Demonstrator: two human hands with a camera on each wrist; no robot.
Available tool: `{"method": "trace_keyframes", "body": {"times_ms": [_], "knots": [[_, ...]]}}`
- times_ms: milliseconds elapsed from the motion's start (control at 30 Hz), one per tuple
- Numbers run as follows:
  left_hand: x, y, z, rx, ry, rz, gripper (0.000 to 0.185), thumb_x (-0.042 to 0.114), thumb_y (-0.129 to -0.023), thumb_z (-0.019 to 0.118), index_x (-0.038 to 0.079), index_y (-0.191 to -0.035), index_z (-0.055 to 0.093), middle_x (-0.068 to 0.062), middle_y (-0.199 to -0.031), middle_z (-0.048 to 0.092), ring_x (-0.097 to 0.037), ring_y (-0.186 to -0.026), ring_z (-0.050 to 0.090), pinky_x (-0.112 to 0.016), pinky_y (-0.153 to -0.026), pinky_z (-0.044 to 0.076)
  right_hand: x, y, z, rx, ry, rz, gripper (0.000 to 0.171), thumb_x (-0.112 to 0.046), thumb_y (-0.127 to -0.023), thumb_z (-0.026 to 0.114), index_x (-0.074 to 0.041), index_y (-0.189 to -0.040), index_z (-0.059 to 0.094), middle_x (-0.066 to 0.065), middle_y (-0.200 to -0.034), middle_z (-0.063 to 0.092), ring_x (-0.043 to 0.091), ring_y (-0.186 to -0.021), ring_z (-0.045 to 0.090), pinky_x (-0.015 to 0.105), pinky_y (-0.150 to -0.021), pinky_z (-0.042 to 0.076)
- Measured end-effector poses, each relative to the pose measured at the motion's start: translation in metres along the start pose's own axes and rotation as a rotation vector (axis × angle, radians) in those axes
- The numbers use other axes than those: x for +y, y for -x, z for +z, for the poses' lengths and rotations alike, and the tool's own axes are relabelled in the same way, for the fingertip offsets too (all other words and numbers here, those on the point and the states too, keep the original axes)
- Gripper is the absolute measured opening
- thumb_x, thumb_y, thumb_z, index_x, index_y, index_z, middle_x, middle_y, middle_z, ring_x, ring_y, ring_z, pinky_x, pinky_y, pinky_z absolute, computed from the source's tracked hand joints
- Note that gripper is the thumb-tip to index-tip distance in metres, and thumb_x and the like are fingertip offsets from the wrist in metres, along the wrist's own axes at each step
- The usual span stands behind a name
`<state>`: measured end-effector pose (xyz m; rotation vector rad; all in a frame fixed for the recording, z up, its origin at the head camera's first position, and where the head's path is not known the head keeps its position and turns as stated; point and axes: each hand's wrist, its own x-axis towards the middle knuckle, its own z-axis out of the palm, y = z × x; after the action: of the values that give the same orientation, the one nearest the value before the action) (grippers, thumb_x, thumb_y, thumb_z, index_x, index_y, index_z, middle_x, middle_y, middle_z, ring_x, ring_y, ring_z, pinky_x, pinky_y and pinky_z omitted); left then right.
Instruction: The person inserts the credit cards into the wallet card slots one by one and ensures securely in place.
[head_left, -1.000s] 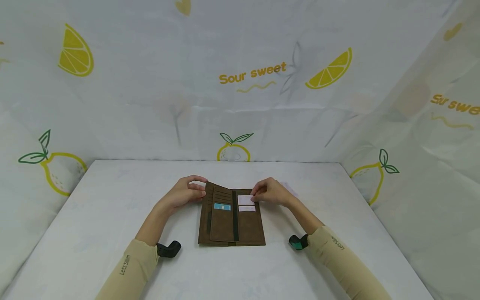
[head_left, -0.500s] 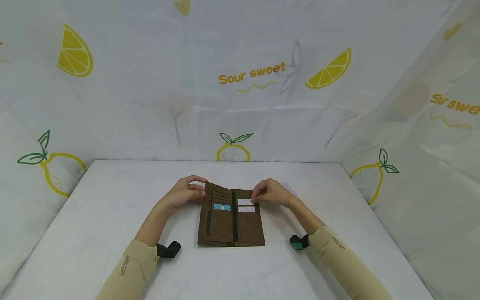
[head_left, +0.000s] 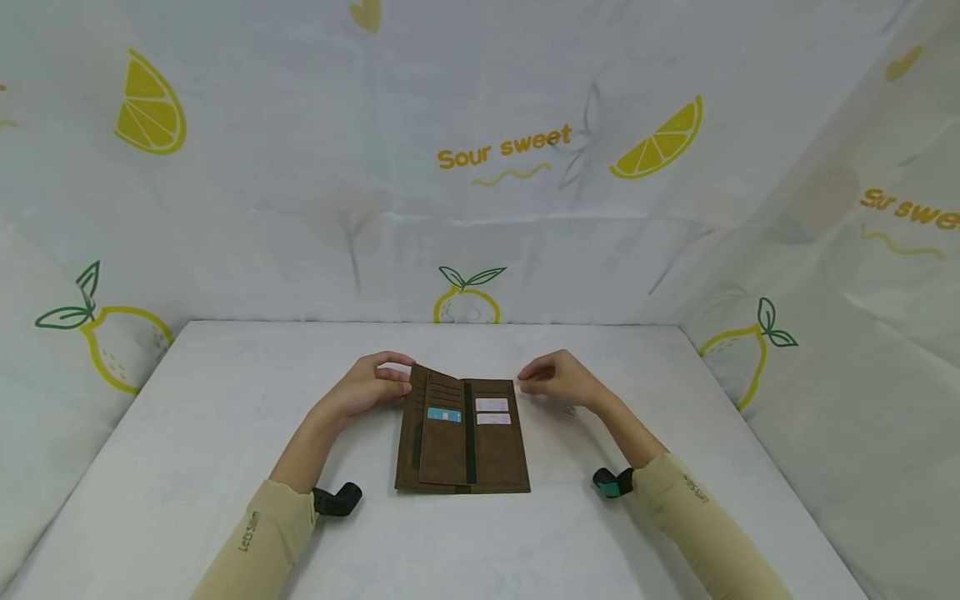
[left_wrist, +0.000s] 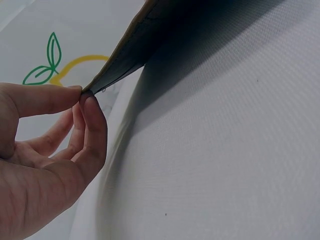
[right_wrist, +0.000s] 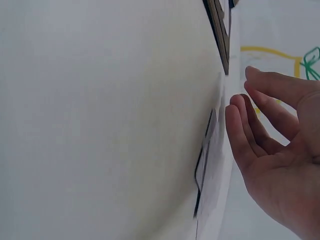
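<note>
right hand [head_left: 557, 382] now off the white cards [head_left: 492, 405], fingers loosely apart beside brown wallet [head_left: 465, 446] right edge, left hand [head_left: 369, 385] still pinching raised left flap corner, bare worktop [head_left: 225, 400] either side

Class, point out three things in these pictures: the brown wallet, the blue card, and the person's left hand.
brown wallet [head_left: 495, 458]: head view, bare lower part of its right panel.
blue card [head_left: 444, 414]: head view, middle of the card's exposed strip.
left hand [head_left: 367, 387]: head view, back of the hand.

Beige long sleeves [head_left: 258, 542] — small dark lettering — bare hands, black wrist mounts [head_left: 337, 498].
</note>
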<state>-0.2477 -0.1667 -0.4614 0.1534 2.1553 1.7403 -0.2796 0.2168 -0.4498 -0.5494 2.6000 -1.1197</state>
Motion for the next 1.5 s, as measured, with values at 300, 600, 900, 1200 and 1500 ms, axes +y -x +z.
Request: {"method": "trace_keyframes", "body": {"times_ms": [300, 600, 900, 1200, 1500], "knots": [[0.000, -0.001, 0.000, -0.004, 0.001, 0.002, 0.047, 0.005, -0.102, 0.067, 0.004, -0.148, 0.056, -0.008, -0.114, 0.069, -0.015, -0.096, 0.069, -0.028, -0.089, 0.057, 0.025, 0.017, -0.029, 0.132, 0.085, 0.053, 0.025, -0.013, -0.098, 0.079, 0.003, -0.117, 0.079, 0.021, -0.113, 0.080, 0.028, -0.101, 0.078, 0.027, -0.083, 0.060], [-0.001, 0.001, 0.000, -0.003, 0.003, 0.002, 0.046, 0.006, -0.103, 0.067, 0.003, -0.149, 0.056, -0.008, -0.116, 0.068, -0.015, -0.097, 0.069, -0.030, -0.089, 0.059, 0.041, 0.026, -0.041, 0.220, 0.129, 0.098, 0.032, -0.011, -0.097, 0.080, 0.009, -0.121, 0.075, 0.028, -0.116, 0.078, 0.038, -0.105, 0.076, 0.044, -0.091, 0.064], [-0.002, -0.001, 0.001, 0.004, 0.003, 0.002, 0.046, 0.005, -0.104, 0.067, 0.003, -0.149, 0.057, -0.011, -0.118, 0.068, -0.014, -0.096, 0.070, -0.028, -0.088, 0.059, 0.049, 0.023, -0.040, 0.216, 0.220, 0.139, 0.043, -0.018, -0.093, 0.084, 0.010, -0.125, 0.074, 0.029, -0.120, 0.077, 0.043, -0.112, 0.073, 0.056, -0.099, 0.061], [0.000, -0.001, 0.001, 0.005, -0.001, 0.007, 0.047, 0.006, -0.103, 0.067, 0.003, -0.148, 0.057, -0.010, -0.116, 0.068, -0.015, -0.095, 0.070, -0.029, -0.088, 0.059, 0.050, 0.021, -0.039, 0.210, 0.247, 0.172, 0.046, -0.023, -0.094, 0.084, 0.008, -0.126, 0.074, 0.030, -0.123, 0.074, 0.045, -0.115, 0.071, 0.056, -0.097, 0.060], [0.000, -0.001, 0.001, 0.010, 0.007, -0.003, 0.047, 0.004, -0.103, 0.067, 0.003, -0.149, 0.056, -0.010, -0.116, 0.069, -0.014, -0.094, 0.070, -0.028, -0.087, 0.059, 0.048, 0.020, -0.042, 0.192, 0.211, 0.171, 0.047, -0.021, -0.090, 0.088, 0.010, -0.121, 0.071, 0.027, -0.115, 0.075, 0.036, -0.104, 0.071, 0.041, -0.088, 0.060]]}}
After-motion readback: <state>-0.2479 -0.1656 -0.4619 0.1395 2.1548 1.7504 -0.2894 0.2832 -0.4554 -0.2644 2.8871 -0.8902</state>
